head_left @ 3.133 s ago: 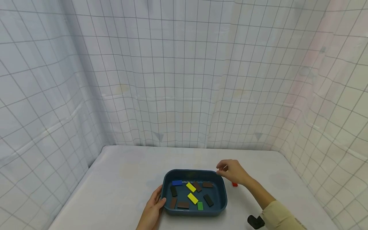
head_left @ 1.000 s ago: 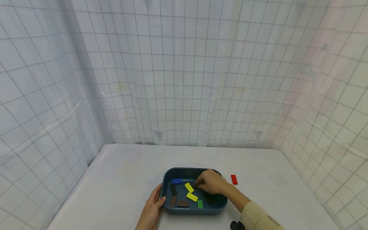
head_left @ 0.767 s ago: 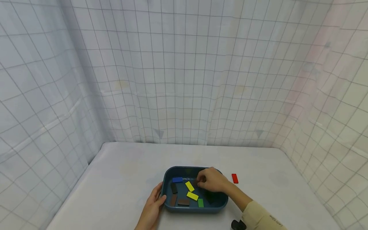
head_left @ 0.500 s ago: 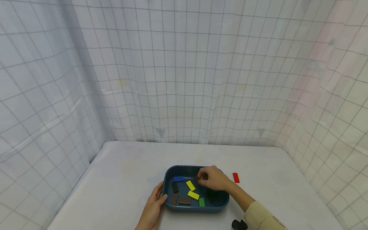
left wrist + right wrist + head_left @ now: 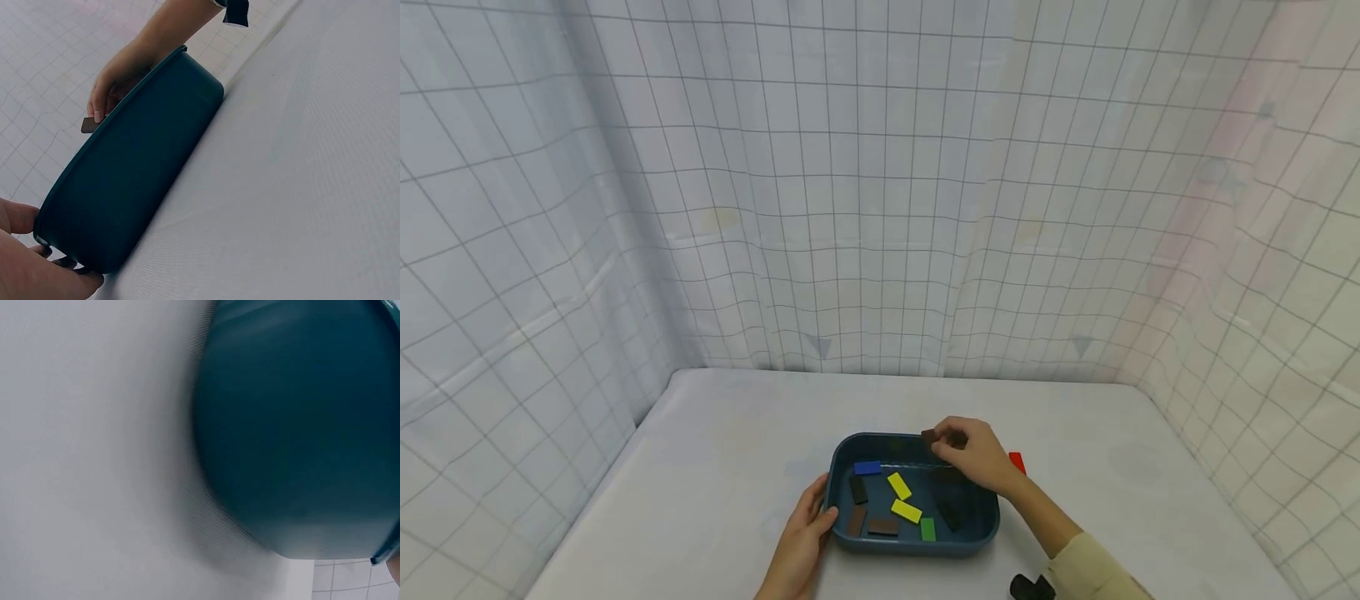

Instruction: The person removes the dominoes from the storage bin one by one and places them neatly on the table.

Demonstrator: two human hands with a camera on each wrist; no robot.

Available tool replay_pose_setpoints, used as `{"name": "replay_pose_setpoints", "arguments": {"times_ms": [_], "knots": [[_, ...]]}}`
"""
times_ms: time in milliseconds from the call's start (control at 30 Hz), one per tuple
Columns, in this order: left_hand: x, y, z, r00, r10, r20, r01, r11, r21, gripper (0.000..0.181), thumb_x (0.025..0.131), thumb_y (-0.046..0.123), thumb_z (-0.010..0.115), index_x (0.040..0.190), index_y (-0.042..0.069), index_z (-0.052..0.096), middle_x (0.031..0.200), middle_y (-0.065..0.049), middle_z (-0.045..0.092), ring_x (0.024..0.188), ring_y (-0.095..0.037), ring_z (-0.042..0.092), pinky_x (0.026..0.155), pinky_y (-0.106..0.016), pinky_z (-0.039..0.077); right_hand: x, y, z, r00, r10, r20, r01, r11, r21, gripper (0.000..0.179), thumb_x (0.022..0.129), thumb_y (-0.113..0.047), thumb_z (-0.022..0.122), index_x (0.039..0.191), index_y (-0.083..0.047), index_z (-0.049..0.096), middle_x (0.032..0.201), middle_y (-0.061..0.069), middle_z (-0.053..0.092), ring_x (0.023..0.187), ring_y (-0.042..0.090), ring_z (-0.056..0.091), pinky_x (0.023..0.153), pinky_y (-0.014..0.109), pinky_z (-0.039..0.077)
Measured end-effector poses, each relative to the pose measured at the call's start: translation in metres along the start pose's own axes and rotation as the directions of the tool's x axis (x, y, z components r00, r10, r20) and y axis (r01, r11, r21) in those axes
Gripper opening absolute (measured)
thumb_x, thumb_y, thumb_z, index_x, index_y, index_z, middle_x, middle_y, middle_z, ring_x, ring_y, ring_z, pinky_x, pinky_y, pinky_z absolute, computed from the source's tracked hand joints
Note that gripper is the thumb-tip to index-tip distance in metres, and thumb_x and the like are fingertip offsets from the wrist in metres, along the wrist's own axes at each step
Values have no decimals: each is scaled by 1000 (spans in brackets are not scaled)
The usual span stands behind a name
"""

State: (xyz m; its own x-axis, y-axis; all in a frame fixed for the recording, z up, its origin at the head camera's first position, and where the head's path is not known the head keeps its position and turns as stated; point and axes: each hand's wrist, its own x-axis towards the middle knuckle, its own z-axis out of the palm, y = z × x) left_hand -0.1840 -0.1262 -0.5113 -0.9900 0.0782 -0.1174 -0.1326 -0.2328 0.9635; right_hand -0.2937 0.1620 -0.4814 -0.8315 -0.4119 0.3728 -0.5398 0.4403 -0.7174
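A dark blue-green plastic tub [image 5: 910, 547] stands on the white table. My left hand [image 5: 799, 537] grips its left side, thumb over the rim and fingers along the outer wall. Over the tub's back right part, my right hand [image 5: 976, 454] pinches a small brown block [image 5: 928, 436] between thumb and fingers; the left wrist view shows the brown block [image 5: 90, 125] above the rim. Inside lie a blue block [image 5: 868, 468], two yellow blocks [image 5: 906, 511], a green block [image 5: 928, 529], two black blocks [image 5: 858, 489] and brown blocks [image 5: 883, 527]. My right hand shades the back right corner.
A red block [image 5: 1017, 462] lies on the table right of the tub, partly behind my right forearm. A black device [image 5: 1032, 587] sits by the right sleeve. White gridded curtains [image 5: 880, 208] surround the table [image 5: 715, 467] at the back and sides.
From beyond the right rim, my right hand has reached into the tub, taken a brown block and raised it towards the back rim. My left hand keeps its grip on the tub.
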Motion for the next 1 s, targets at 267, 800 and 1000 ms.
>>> {"name": "replay_pose_setpoints", "arguments": {"times_ms": [267,800,1000], "knots": [[1,1,1,1000,1,-11,-1,1000,-3,60,109,2,42,161,-6,14,167,-30,9,154,-46,3,121,-60,14,0,0,-18,1000,-11,7,11,1000,-13,10,94,-8,72,103,-10,75,87,-8,67,80,13,64,77,29,59],[1,-2,0,999,45,-17,-43,996,84,58,109,0,41,159,-10,14,166,-32,10,152,-49,7,120,-61,17,-19,12,-68,995,95,-13,-95,992,-81,6,96,-11,72,101,-10,75,88,-5,68,81,14,68,73,31,57],[1,-2,1,999,40,-22,-38,996,84,58,108,0,42,160,-9,16,166,-31,12,152,-49,7,120,-61,17,-28,21,-82,988,150,-34,-153,983,-104,7,95,-10,72,102,-10,75,89,-4,68,83,15,68,75,31,58]]}}
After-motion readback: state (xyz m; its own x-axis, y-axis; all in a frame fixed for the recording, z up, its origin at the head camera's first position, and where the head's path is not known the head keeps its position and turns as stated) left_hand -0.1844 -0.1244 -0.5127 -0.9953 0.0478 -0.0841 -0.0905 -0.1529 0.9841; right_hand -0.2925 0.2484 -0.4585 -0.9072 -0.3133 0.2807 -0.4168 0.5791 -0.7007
